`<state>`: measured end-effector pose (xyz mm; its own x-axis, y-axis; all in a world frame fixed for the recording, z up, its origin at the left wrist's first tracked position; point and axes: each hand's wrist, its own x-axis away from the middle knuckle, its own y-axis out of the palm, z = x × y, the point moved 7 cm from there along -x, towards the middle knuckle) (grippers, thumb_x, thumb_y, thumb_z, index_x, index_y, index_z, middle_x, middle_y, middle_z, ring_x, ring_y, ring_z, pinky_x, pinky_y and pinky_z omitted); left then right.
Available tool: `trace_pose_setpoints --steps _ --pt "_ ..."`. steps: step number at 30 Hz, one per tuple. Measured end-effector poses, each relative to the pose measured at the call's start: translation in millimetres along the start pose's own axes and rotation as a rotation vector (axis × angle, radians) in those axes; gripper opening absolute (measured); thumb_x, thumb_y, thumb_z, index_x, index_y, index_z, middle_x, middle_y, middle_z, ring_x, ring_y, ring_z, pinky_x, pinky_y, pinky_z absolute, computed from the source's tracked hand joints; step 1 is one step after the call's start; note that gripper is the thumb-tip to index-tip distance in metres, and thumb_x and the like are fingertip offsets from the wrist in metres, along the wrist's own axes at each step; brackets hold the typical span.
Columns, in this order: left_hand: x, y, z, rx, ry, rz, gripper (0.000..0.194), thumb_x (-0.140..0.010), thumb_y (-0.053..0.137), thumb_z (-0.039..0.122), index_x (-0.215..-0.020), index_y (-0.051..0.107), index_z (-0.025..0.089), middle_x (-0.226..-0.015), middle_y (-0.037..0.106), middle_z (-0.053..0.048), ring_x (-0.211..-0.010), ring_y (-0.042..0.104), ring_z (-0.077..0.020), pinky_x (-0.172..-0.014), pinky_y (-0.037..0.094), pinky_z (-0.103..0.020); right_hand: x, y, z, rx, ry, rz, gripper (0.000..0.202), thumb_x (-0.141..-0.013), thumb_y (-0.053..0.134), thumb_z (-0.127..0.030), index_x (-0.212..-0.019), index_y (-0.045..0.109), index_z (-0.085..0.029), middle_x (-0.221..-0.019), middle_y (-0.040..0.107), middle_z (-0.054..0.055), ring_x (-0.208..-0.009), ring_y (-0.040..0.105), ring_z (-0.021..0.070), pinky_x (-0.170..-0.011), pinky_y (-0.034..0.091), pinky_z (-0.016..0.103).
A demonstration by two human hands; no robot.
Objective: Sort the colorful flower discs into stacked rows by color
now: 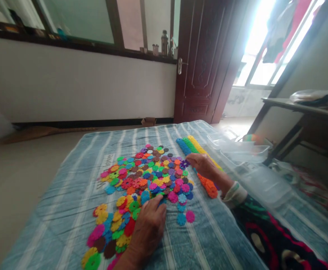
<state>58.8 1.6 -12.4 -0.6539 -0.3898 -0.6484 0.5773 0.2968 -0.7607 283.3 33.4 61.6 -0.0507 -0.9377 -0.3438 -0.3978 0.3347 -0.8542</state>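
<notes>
Many colourful notched plastic discs (149, 174) lie in a loose heap on a striped blue cloth. My left hand (151, 221) rests at the near edge of the heap, fingers stretched forward and touching discs, among them a green disc (160, 194); its fingertips are partly hidden. At the right side of the heap, my right hand (204, 165) pinches a purple flower-shaped disc (184, 164) between thumb and finger. Beside and partly behind my right hand lie rows of stacked discs: a blue row (183, 145), a green row (192, 143), a yellow row (199, 146) and an orange row (208, 186).
Clear plastic containers (245, 153) and a clear lid (267, 185) lie to the right of the rows. A shelf (301, 105) stands at the far right. Beyond the cloth-covered surface (74, 165) are a wall and a dark red door (201, 67).
</notes>
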Motion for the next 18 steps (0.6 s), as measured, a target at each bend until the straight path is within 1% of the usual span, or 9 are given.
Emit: trace_pose_setpoints --steps 3,4,7,9,12,18 --pt "0 4.5 -5 0.013 0.030 -0.026 0.020 -0.088 0.045 0.016 -0.085 0.064 0.020 -0.109 0.067 -0.009 -0.098 0.064 -0.0218 -0.083 0.054 -0.036 30 -33 36 0.054 0.088 -0.059 0.029 -0.092 0.040 -0.032 -0.081 0.064 -0.020 -0.069 0.061 0.000 -0.061 0.050 0.0118 -0.059 0.033 0.023" --pt "0 4.8 -5 0.011 0.039 -0.029 0.019 -0.088 0.045 0.017 -0.086 0.064 0.020 -0.109 0.067 -0.009 -0.098 0.064 -0.0216 -0.084 0.053 -0.036 40 -40 47 0.085 0.113 -0.082 0.029 -0.092 0.040 -0.033 -0.080 0.064 -0.020 -0.067 0.060 0.000 -0.060 0.050 0.0118 -0.058 0.032 0.023" --pt "0 3.7 -5 -0.022 0.058 -0.037 0.018 -0.089 0.045 0.018 -0.088 0.064 0.020 -0.110 0.067 -0.009 -0.098 0.064 -0.0217 -0.084 0.053 -0.036 68 -51 71 0.151 0.156 -0.129 0.031 -0.092 0.038 -0.032 -0.077 0.063 -0.021 -0.064 0.058 -0.001 -0.058 0.048 0.0119 -0.058 0.031 0.024" --pt "-1 2.3 -4 -0.046 0.063 -0.041 0.019 -0.089 0.045 0.018 -0.088 0.063 0.020 -0.110 0.067 -0.010 -0.099 0.064 -0.0216 -0.084 0.053 -0.035 82 -49 81 0.185 0.162 -0.167 0.032 -0.092 0.037 -0.031 -0.073 0.061 -0.022 -0.062 0.056 -0.001 -0.057 0.046 0.0118 -0.058 0.029 0.025" --pt "-1 1.6 -3 -0.055 0.069 -0.042 0.019 -0.090 0.044 0.019 -0.088 0.063 0.020 -0.109 0.067 -0.010 -0.099 0.064 -0.0215 -0.084 0.053 -0.035 95 -40 89 0.201 0.157 -0.229 0.032 -0.092 0.038 -0.029 -0.068 0.058 -0.021 -0.061 0.055 -0.001 -0.056 0.046 0.0116 -0.057 0.027 0.026" --pt "-1 3.0 -6 -0.030 0.069 -0.029 0.019 -0.090 0.046 0.020 -0.090 0.065 0.020 -0.109 0.067 -0.009 -0.098 0.065 -0.0212 -0.084 0.054 -0.035 102 -24 93 0.137 0.171 -0.242 0.029 -0.090 0.041 -0.022 -0.068 0.059 -0.020 -0.062 0.058 0.000 -0.057 0.049 0.0114 -0.057 0.028 0.025"
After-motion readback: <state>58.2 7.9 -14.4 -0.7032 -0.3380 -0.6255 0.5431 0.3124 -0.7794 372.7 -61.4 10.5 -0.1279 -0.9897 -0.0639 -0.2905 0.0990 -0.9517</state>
